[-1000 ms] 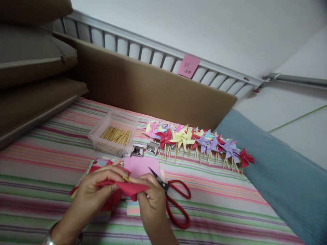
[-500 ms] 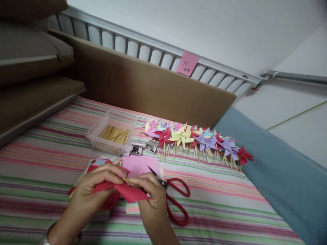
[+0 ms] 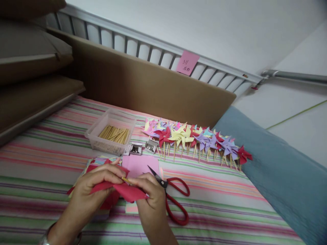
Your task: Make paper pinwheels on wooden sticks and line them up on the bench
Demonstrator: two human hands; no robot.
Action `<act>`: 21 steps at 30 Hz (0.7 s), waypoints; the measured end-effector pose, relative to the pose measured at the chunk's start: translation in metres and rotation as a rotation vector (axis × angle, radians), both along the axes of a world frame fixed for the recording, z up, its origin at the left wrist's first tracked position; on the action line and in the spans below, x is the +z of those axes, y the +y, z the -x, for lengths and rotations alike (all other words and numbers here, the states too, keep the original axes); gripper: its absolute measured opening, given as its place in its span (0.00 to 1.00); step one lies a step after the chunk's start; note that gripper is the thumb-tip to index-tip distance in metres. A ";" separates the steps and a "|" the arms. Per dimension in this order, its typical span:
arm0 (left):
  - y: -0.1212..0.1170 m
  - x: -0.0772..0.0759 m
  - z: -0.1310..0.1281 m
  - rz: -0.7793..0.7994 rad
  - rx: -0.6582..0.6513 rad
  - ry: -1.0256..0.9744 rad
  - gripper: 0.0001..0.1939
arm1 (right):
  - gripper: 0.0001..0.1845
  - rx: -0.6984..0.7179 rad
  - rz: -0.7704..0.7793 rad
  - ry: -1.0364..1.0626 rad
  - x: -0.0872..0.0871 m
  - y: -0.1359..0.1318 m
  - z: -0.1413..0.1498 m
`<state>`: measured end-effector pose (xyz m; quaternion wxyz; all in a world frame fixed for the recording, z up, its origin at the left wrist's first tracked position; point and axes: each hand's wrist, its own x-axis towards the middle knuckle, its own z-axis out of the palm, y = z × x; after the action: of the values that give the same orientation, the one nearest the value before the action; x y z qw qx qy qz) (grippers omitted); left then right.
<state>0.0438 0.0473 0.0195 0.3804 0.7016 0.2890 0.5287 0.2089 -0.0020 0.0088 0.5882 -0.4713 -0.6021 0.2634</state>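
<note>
A piece of red paper (image 3: 130,193), with cut flaps, is pinched between my hands low in the head view. My left hand (image 3: 94,183) closes on its left part, fingers over the top and thumb beneath. A short length of wooden stick (image 3: 125,180) shows at the paper's middle, between the fingertips of my right hand (image 3: 150,194), which is closed on it and touches the paper's right flap. The stick's other end is hidden. Beneath my left hand lies a stack of coloured paper pieces (image 3: 88,166). Pink paper squares (image 3: 139,164) lie just beyond my hands.
Red-handled scissors (image 3: 177,204) lie beside my right hand, blades pointing away. Behind are a clear plastic box (image 3: 93,139) of wooden sticks and small boxes of metal pins (image 3: 136,149). Finished paper pinwheels (image 3: 181,136) lie in rows at right. A cardboard panel (image 3: 143,81) stands behind.
Almost nothing differs. Both hands keep the same hold on the red paper and stick, with only a slight shift of the whole view.
</note>
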 end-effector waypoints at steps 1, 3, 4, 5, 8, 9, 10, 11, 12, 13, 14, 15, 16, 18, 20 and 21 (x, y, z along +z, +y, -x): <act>0.000 0.000 0.000 -0.005 0.000 -0.001 0.11 | 0.18 -0.003 -0.003 0.006 0.000 0.000 0.000; 0.000 0.000 0.000 -0.007 0.007 -0.004 0.12 | 0.18 -0.008 -0.014 0.017 -0.001 0.000 0.001; 0.000 0.000 0.000 -0.005 0.010 -0.007 0.12 | 0.18 -0.011 -0.019 0.018 -0.001 0.000 0.002; 0.000 0.000 0.000 -0.001 0.011 -0.010 0.12 | 0.18 -0.014 -0.024 0.017 -0.001 0.001 0.003; 0.000 -0.002 0.002 0.012 0.004 -0.012 0.10 | 0.17 -0.024 -0.014 -0.002 -0.001 0.001 0.003; 0.000 -0.003 0.002 0.018 0.001 -0.007 0.10 | 0.17 -0.024 -0.005 -0.011 0.000 0.001 0.003; 0.000 -0.004 0.002 0.025 -0.002 -0.003 0.09 | 0.16 -0.020 0.002 -0.021 0.000 0.001 0.003; 0.000 -0.005 0.002 0.033 -0.005 0.001 0.09 | 0.16 -0.011 0.009 -0.032 0.001 0.002 0.002; 0.000 -0.005 0.002 0.038 -0.011 0.004 0.10 | 0.15 0.000 0.013 -0.044 0.002 0.002 0.002; 0.000 -0.006 0.002 0.040 -0.017 0.005 0.10 | 0.14 0.012 0.018 -0.054 0.003 0.002 0.001; 0.000 -0.007 0.002 0.036 -0.025 0.006 0.10 | 0.13 0.021 0.019 -0.062 0.003 0.002 0.000; 0.001 -0.007 0.001 0.027 -0.035 0.007 0.10 | 0.12 0.023 0.019 -0.068 0.003 0.002 0.000; 0.001 -0.008 0.001 0.016 -0.045 0.009 0.10 | 0.11 0.021 0.019 -0.070 0.003 0.002 0.000; 0.001 -0.008 0.000 -0.003 -0.057 0.014 0.10 | 0.09 0.008 0.012 -0.064 0.002 0.002 0.000; 0.001 -0.008 -0.001 -0.019 -0.061 0.022 0.10 | 0.09 -0.017 -0.004 -0.039 0.000 0.002 0.002; 0.002 -0.009 -0.001 -0.024 -0.060 0.028 0.09 | 0.09 -0.027 -0.009 -0.025 -0.002 0.002 0.002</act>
<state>0.0451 0.0490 0.0110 0.3835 0.7218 0.2670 0.5105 0.2065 0.0003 0.0072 0.5862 -0.4799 -0.6043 0.2468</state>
